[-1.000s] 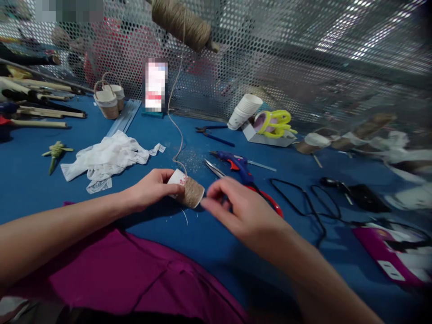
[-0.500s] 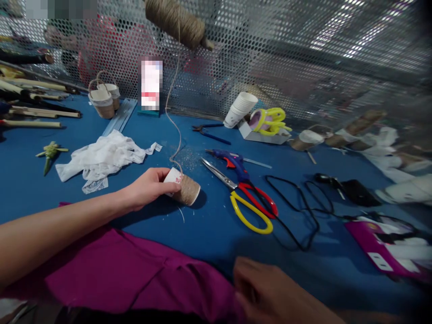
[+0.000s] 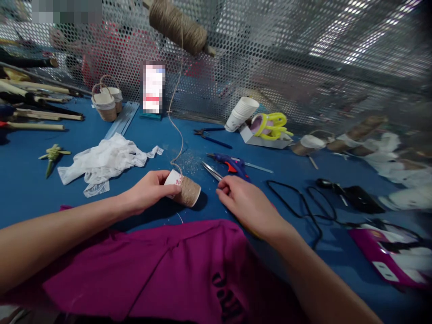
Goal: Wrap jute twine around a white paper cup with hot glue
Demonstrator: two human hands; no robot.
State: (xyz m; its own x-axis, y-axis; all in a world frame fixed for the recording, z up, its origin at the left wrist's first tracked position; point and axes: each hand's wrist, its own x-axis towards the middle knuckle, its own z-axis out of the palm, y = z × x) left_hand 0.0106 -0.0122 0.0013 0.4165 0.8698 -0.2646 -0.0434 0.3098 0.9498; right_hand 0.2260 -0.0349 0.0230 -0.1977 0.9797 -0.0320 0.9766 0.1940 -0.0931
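My left hand (image 3: 148, 191) is closed around a small paper cup (image 3: 189, 191) lying tilted on its side. Brown twine covers part of the cup; its printed white part shows by my thumb. A loose strand of twine (image 3: 182, 135) runs from the cup up to a spool (image 3: 178, 28). My right hand (image 3: 241, 198), fingers curled, is over the scissors (image 3: 211, 170), hiding most of their red and yellow handles. What its fingers hold, if anything, is hidden. Just beyond it lies a blue glue gun (image 3: 232, 163).
White lace (image 3: 110, 157) lies left on the blue table. Pliers (image 3: 212, 137), stacked paper cups (image 3: 241, 113) and a white box (image 3: 263, 139) with yellow-handled scissors stand behind. Small twine-wrapped baskets (image 3: 105, 105) are back left. A black cord (image 3: 297, 193) loops at right.
My right hand has moved from the table's near edge up and forward, over the scissors. My left hand still holds the cup in nearly the same place.
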